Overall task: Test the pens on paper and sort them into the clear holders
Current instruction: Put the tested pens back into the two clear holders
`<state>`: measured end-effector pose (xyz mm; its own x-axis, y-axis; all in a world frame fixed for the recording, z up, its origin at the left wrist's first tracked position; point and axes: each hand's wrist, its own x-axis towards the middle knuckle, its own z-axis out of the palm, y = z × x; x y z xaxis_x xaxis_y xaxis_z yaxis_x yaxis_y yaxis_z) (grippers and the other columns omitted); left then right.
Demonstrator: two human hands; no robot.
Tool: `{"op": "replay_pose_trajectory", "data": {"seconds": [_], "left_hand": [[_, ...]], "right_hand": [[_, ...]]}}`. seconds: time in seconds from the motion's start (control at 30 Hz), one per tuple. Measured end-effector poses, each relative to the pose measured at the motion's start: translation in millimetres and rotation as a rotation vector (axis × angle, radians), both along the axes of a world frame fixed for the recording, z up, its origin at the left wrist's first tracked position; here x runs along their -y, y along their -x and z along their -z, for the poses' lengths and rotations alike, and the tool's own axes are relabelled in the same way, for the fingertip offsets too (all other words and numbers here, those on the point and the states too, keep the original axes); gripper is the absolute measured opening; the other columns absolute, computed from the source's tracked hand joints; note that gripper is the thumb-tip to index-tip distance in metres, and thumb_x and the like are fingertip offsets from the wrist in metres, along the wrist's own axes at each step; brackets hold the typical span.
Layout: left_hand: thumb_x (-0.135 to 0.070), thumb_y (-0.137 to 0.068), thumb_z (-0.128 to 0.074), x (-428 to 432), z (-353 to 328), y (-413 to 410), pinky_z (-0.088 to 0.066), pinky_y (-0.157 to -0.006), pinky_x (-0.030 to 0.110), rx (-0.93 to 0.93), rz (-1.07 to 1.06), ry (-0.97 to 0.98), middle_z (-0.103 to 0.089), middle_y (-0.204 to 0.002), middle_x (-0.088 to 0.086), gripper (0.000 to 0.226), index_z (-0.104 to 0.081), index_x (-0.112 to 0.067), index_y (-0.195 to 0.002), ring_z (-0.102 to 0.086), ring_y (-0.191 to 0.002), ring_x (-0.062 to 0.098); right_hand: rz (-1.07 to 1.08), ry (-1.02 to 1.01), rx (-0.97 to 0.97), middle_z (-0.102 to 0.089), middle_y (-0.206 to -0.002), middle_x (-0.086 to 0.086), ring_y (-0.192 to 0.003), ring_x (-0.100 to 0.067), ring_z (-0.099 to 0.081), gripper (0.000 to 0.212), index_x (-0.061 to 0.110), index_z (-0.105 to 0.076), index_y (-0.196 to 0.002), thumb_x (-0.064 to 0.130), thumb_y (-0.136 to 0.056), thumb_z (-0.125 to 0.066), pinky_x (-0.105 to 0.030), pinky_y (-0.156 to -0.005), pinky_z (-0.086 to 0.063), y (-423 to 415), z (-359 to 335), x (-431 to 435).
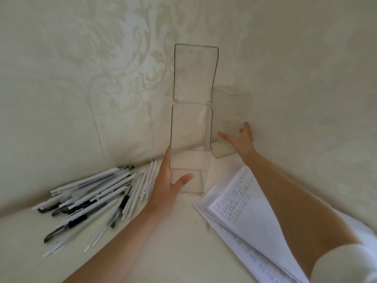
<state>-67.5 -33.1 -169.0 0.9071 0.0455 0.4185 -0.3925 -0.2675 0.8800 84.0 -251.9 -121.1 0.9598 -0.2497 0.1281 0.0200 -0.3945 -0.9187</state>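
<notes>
Pens (91, 199) lay in a loose heap by the left edge of the surface (179, 242), white ones mixed with a few dark ones. None sat in a box, so the sorting looked not yet begun. Near the middle of the back edge stood the near clear holder (189, 160), tall and empty. Its lid (194, 74) stood flipped up against the wall (81, 68), likely so pens could drop straight in. The person's left hand (167, 184) held this holder low down, with the fingers flat up its left side and the thumb bent across the front, pinching the corner between them. That hold looked meant to keep the light box from tipping, or to slide it closer. The right hand (240, 139) was stretched out to the back right corner, where the far clear holder (232, 105) stood close to the wall with its top shut. That hand was spread wide, thumb out to one side and a finger by the other side, as if to take the box. Whether it pressed on the box could not be told. Paper (251, 207) with rows of small pen marks lay by the right edge under the right arm, handy for trying each pen.
</notes>
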Motion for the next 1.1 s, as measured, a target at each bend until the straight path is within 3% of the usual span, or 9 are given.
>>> {"op": "replay_pose_trajectory", "data": {"seconds": [0.13, 0.33, 0.43, 0.53, 0.67, 0.8, 0.93, 1.03, 1.1], "left_hand": [[-0.033, -0.084, -0.065, 0.1, -0.8, 0.0, -0.010, -0.098, -0.003, -0.015, 0.007, 0.005, -0.016, -0.152, -0.013, 0.085, -0.008, -0.028, -0.147, -0.015, -0.132, -0.014], [-0.029, -0.085, -0.064, 1.1, -0.8, 1.5, -0.011, -0.095, -0.005, -0.046, 0.021, 0.008, -0.014, -0.149, -0.017, 0.085, -0.006, -0.028, -0.147, -0.015, -0.132, -0.009], [-0.031, -0.085, -0.063, 0.0, -4.0, 3.5, -0.011, -0.100, 0.006, -0.066, 0.052, -0.013, -0.011, -0.145, -0.021, 0.087, -0.001, -0.030, -0.147, -0.012, -0.129, -0.010], [-0.033, -0.083, -0.065, 1.9, -5.8, 5.4, -0.008, -0.110, 0.022, -0.073, -0.064, -0.039, -0.007, -0.154, -0.006, 0.092, 0.000, -0.021, -0.147, -0.008, -0.138, 0.004], [-0.049, -0.083, -0.058, 12.7, -6.0, 35.2, -0.014, -0.110, 0.031, 0.220, -0.295, -0.317, -0.020, -0.147, 0.016, 0.083, -0.020, -0.007, -0.142, -0.018, -0.135, 0.025], [-0.038, -0.088, -0.050, 34.0, -5.6, 59.5, -0.027, -0.108, 0.027, 0.534, -0.156, -0.431, -0.031, -0.134, 0.011, 0.054, -0.035, -0.009, -0.131, -0.031, -0.128, 0.020], [-0.022, -0.093, -0.052, 64.4, -15.2, 52.6, -0.036, -0.100, 0.027, 0.241, 0.147, -0.304, -0.038, -0.132, -0.006, 0.043, -0.035, -0.016, -0.133, -0.040, -0.117, -0.003], [-0.029, -0.088, -0.061, 88.4, -21.2, 32.1, -0.024, -0.101, 0.014, 0.033, 0.202, -0.248, -0.028, -0.145, 0.002, 0.070, -0.021, -0.013, -0.143, -0.032, -0.126, 0.003], [-0.036, -0.081, -0.068, 104.3, -31.4, 19.0, -0.016, -0.103, 0.017, -0.078, 0.213, -0.208, -0.012, -0.152, 0.005, 0.094, -0.005, -0.014, -0.147, -0.018, -0.136, 0.012]], "right_hand": [[0.060, 0.067, -0.023, -0.034, -0.144, -0.010, -0.134, -0.028, -0.031, 0.112, 0.004, -0.019, -0.146, 0.055, -0.066, -0.078, -0.043, -0.111, -0.031, 18.7, -7.2, -8.7], [0.118, 0.088, 0.046, -0.039, -0.141, -0.006, -0.130, -0.024, -0.039, 0.104, 0.008, -0.025, -0.144, 0.050, -0.066, -0.080, -0.039, -0.108, -0.035, 84.3, -17.7, -0.4], [0.154, 0.073, 0.064, -0.038, -0.140, -0.004, -0.129, -0.023, -0.039, 0.103, 0.010, -0.026, -0.143, 0.049, -0.066, -0.080, -0.038, -0.106, -0.036, 121.2, -13.7, 8.6], [0.191, 0.073, 0.078, -0.036, -0.139, -0.006, -0.128, -0.023, -0.039, 0.101, 0.008, -0.025, -0.143, 0.049, -0.069, -0.079, -0.033, -0.104, -0.036, 154.6, -1.5, 13.6], [0.225, 0.127, 0.092, -0.032, -0.137, -0.007, -0.128, -0.023, -0.034, 0.102, 0.005, -0.022, -0.140, 0.053, -0.068, -0.077, -0.032, -0.106, -0.033, 174.8, 10.4, 12.1], [0.261, 0.237, 0.055, -0.032, -0.139, -0.012, -0.130, -0.028, -0.033, 0.107, 0.001, -0.021, -0.141, 0.061, -0.069, -0.071, -0.036, -0.109, -0.032, 174.2, 5.6, 10.3], [0.196, 0.264, 0.051, -0.031, -0.140, -0.009, -0.131, -0.026, -0.032, 0.096, 0.005, -0.021, -0.142, 0.058, -0.076, -0.066, -0.037, -0.109, -0.032, 182.7, 7.4, 18.9], [0.095, 0.089, 0.137, -0.028, -0.144, -0.001, -0.135, -0.018, -0.031, 0.078, 0.015, -0.022, -0.145, 0.050, -0.086, -0.059, -0.040, -0.111, -0.031, 188.6, 2.6, 38.7], [0.019, 0.014, 0.184, -0.026, -0.146, 0.005, -0.137, -0.015, -0.028, 0.067, 0.022, -0.023, -0.147, 0.041, -0.092, -0.055, -0.042, -0.113, -0.028, 188.9, -4.2, 49.9]]}}
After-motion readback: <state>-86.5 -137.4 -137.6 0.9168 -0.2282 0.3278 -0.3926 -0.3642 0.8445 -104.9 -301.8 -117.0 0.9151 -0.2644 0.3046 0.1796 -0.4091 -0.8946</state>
